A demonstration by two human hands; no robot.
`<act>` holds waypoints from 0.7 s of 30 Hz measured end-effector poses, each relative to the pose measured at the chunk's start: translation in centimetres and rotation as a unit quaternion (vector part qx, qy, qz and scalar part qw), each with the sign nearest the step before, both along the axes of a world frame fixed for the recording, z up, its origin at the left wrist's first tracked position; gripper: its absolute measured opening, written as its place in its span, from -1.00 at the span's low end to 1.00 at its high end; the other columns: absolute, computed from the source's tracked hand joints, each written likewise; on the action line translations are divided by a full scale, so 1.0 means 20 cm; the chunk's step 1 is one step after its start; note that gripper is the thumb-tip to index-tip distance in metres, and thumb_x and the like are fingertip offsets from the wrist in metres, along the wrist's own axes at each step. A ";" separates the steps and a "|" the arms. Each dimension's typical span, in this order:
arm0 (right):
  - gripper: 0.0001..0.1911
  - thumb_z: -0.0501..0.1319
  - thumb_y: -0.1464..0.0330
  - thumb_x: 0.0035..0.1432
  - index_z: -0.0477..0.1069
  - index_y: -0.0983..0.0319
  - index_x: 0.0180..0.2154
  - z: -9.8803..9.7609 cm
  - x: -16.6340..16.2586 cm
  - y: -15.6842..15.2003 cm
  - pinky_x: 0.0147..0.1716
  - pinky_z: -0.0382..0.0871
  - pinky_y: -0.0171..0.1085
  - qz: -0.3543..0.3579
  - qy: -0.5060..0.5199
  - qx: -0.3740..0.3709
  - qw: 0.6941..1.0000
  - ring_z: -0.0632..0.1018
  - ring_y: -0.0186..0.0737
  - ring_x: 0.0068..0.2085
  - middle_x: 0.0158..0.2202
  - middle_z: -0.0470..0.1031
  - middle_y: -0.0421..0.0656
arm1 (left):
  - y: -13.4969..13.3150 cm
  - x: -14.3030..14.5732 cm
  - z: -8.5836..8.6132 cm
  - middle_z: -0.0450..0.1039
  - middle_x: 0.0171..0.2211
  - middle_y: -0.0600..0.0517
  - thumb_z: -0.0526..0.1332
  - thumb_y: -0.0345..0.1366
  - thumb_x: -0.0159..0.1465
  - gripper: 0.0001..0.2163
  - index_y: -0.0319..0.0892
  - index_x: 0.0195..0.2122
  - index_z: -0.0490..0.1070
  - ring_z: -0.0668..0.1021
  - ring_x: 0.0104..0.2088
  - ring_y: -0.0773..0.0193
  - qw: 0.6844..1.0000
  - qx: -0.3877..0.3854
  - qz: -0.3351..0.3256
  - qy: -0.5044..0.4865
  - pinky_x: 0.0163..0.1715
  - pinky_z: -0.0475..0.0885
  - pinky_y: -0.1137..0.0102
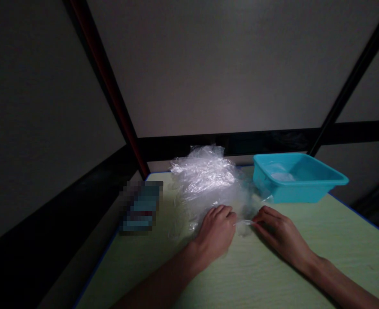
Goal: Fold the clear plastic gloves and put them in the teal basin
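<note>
A pile of crinkled clear plastic bags [208, 176] lies at the middle of the table, towards its far edge. Just in front of the pile, my left hand [218, 227] is closed, its fingers curled on the edge of a thin clear plastic bag [245, 222]. My right hand [277, 227] pinches the same bag a short way to the right, between thumb and fingertips. A strip of the bag is drawn between the two hands; its full outline blends into the plastic around it.
Right of the pile stands a turquoise plastic basin [305, 193] with some clear or white plastic inside. A pixelated flat object [140, 210] lies by the left edge of the pale green table [241, 283]. Panelled walls [221, 77] rise behind and to the left.
</note>
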State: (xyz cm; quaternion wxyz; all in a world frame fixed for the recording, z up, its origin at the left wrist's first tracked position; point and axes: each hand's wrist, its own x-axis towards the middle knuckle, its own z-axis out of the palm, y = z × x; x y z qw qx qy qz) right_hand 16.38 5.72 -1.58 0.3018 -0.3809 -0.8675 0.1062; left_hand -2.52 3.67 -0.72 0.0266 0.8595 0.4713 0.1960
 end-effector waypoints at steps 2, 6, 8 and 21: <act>-0.80 0.00 0.40 0.17 0.35 0.25 -0.42 0.00 0.00 0.00 -0.44 0.36 -0.24 0.003 0.000 -0.005 1.000 0.44 -0.20 -0.40 -0.44 0.37 -0.11 | 0.00 0.00 0.00 0.41 -0.22 -0.07 0.12 -0.35 0.20 -0.86 -0.21 -0.22 0.37 0.42 -0.16 0.13 1.000 0.002 0.009 -0.007 -0.14 0.28 0.29; -0.80 -0.02 0.40 0.17 0.33 0.25 -0.41 0.00 0.00 0.00 -0.43 0.36 -0.24 0.011 0.009 -0.013 1.000 0.44 -0.20 -0.38 -0.42 0.36 -0.11 | 0.02 -0.05 0.06 0.39 -0.16 -0.07 0.10 -0.12 0.20 -0.72 -0.17 -0.15 0.35 0.41 -0.13 0.12 0.997 0.015 0.076 0.007 -0.09 0.25 0.31; -0.81 -0.02 0.41 0.17 0.33 0.25 -0.40 0.00 0.01 0.00 -0.43 0.36 -0.24 0.015 0.005 -0.016 1.000 0.44 -0.21 -0.39 -0.42 0.35 -0.11 | 0.05 -0.14 0.12 0.37 -0.13 -0.02 0.05 -0.12 0.22 -0.72 -0.12 -0.11 0.32 0.40 -0.10 0.18 0.979 0.013 0.203 0.035 -0.08 0.23 0.39; -0.85 0.00 0.49 0.12 0.31 0.25 -0.43 0.00 0.00 -0.01 -0.41 0.31 -0.27 0.020 -0.016 -0.046 0.999 0.41 -0.22 -0.37 -0.41 0.32 -0.13 | 0.13 -0.82 0.17 0.25 -0.08 -0.41 0.07 -0.03 0.09 -0.29 -0.42 0.15 -0.06 0.35 -0.06 -0.22 0.827 -0.163 0.525 0.118 -0.22 0.27 0.20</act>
